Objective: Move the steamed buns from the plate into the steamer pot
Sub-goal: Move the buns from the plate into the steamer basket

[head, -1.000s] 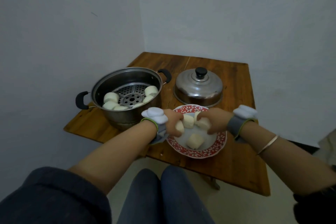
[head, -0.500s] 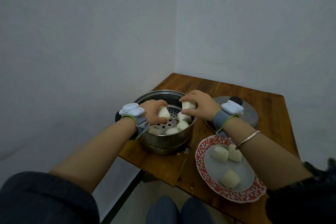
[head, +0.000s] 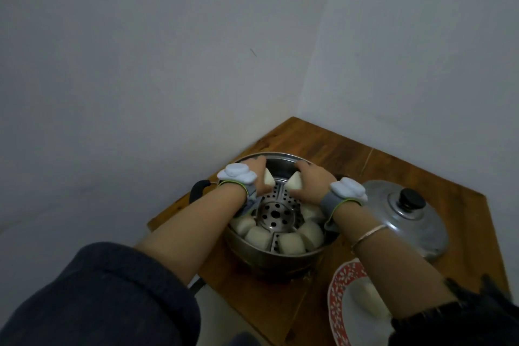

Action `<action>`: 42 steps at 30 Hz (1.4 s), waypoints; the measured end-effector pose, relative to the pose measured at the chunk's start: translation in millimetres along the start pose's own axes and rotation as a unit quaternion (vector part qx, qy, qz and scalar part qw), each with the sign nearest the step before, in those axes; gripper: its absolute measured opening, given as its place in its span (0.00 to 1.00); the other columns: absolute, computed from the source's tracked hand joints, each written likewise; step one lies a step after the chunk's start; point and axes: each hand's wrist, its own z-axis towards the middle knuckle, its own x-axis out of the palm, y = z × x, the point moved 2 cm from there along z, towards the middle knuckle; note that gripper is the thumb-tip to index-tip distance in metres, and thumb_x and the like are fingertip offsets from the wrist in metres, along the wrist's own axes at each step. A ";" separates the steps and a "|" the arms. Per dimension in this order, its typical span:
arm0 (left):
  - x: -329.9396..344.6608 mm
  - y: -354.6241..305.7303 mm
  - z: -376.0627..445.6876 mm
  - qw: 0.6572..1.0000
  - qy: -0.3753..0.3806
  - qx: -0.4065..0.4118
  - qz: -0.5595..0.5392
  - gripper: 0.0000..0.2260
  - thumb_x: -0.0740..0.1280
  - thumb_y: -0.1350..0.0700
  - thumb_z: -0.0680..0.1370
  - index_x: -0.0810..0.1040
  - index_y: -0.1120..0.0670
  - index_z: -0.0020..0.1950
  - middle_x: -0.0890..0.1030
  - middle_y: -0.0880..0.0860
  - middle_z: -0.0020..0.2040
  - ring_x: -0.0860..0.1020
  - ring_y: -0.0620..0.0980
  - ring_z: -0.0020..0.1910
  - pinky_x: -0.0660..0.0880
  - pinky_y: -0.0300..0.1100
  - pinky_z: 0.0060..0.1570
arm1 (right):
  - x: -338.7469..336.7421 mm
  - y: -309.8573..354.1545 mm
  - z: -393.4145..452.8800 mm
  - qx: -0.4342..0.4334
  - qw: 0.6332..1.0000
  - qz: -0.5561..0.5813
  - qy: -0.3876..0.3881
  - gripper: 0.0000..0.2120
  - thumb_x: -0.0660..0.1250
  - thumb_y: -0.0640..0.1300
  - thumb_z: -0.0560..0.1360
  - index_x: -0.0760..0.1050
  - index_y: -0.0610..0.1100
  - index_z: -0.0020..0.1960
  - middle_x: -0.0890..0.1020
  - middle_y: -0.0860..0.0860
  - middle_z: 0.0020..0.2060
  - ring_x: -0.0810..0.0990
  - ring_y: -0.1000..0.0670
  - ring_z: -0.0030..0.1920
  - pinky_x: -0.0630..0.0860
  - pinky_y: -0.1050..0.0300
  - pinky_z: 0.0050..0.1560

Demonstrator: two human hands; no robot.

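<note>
While both hands reached inside the steamer pot (head: 280, 254), the left hand (head: 257, 177) gripped one bun (head: 269, 178) and the right hand (head: 310, 181) gripped another bun (head: 295, 181); the plate (head: 338, 289) lay nearby on the tabletop (head: 393, 174).

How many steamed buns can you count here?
8 buns: one in the left hand, one in the right hand, five resting in the steamer pot, one on the plate; the forearm may hide others.

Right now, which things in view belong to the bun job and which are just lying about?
In the job:
left hand, bun in its grip
right hand, bun in its grip
steamer pot, buns already inside
plate, at least one bun on it

Lying about:
pot lid
wooden table
</note>
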 end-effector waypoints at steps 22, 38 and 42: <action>24.9 0.0 16.7 0.988 0.064 0.033 0.134 0.19 0.60 0.55 0.79 0.66 0.58 0.69 0.67 0.61 0.67 0.67 0.60 0.67 0.69 0.51 0.63 | 27.4 -2.4 12.9 0.036 0.994 -0.084 0.058 0.19 0.58 0.46 0.78 0.69 0.49 0.69 0.67 0.39 0.67 0.68 0.38 0.66 0.69 0.48 0.66; 26.1 -0.5 19.0 0.990 0.021 0.029 0.133 0.18 0.55 0.52 0.82 0.67 0.60 0.68 0.69 0.61 0.68 0.68 0.60 0.67 0.68 0.50 0.64 | 29.1 -8.9 10.9 0.057 0.992 -0.108 0.038 0.19 0.57 0.49 0.78 0.70 0.42 0.66 0.67 0.38 0.65 0.65 0.37 0.66 0.66 0.46 0.67; 13.0 -4.0 11.2 0.996 -0.031 0.021 0.085 0.16 0.56 0.56 0.81 0.68 0.62 0.66 0.71 0.62 0.67 0.71 0.60 0.65 0.68 0.48 0.63 | 19.3 -2.2 1.5 0.039 0.997 -0.060 -0.043 0.19 0.56 0.50 0.79 0.71 0.38 0.63 0.70 0.38 0.63 0.66 0.38 0.65 0.70 0.47 0.62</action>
